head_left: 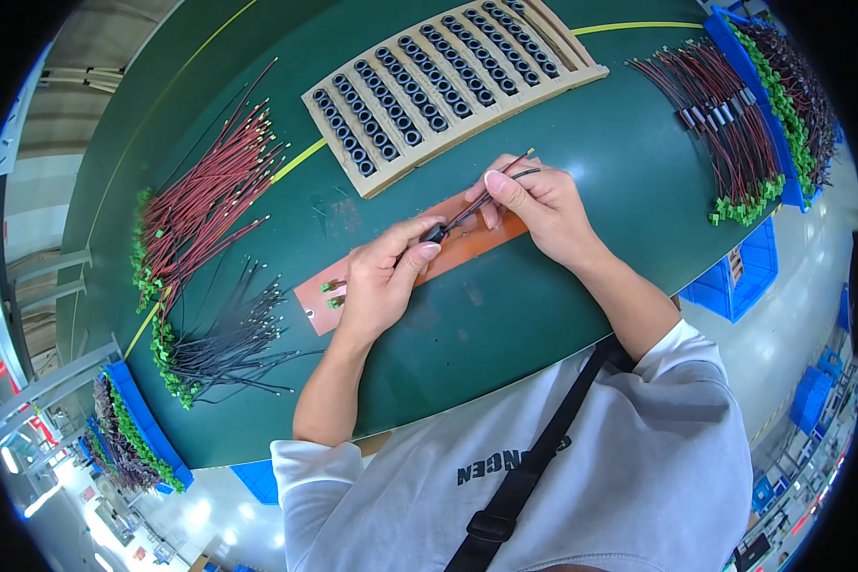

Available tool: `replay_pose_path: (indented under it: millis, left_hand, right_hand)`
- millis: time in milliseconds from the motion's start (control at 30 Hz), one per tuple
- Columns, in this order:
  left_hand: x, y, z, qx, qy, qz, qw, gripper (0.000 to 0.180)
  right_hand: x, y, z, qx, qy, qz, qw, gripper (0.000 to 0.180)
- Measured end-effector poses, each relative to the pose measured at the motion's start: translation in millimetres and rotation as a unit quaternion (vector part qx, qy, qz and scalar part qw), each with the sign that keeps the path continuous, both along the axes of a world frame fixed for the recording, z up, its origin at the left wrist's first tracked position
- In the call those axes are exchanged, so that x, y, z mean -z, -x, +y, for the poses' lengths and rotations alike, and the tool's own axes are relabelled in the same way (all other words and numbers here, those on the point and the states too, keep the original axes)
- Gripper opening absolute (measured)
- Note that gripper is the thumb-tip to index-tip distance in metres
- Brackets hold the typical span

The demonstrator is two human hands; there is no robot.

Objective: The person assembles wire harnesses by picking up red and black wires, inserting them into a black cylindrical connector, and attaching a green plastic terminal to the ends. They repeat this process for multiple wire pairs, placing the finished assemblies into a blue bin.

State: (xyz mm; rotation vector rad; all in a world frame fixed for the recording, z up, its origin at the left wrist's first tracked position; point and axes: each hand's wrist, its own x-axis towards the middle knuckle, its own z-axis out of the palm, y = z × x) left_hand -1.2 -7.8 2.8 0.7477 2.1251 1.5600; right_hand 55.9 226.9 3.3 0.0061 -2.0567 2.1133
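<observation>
Green tabletop (505, 329) fills the scene, with a cardboard tray (491, 119) of black rings along the far side! Closer in lies the orange board (467, 253). Above it, the left hand (386, 267) is clamped on a small black piece (435, 234), while the right hand (539, 205) pinches the red and black wires (467, 214) running from it.

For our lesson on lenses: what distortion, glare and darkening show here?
Head view: the table and tray have curved edges; the corners are black; glare pales the table just right of the right hand and spots the floor; small things near the rim are hard to make out.
</observation>
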Motion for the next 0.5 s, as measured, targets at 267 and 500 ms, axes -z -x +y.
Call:
replay_pose_path:
  millis: [267,500]
  left_hand:
    - [-3.7,-10.1,-5.1,-0.055,-0.109,-0.076,0.99,0.038]
    - [-33.8,-23.0,-5.7,-0.056,0.0,0.108,0.993,0.048]
  right_hand:
    - [-16.0,-3.5,-6.5,-0.013,-0.099,0.028,0.995,0.019]
    - [0.4,-10.0,-43.7,-0.089,0.027,0.034,0.995,0.023]
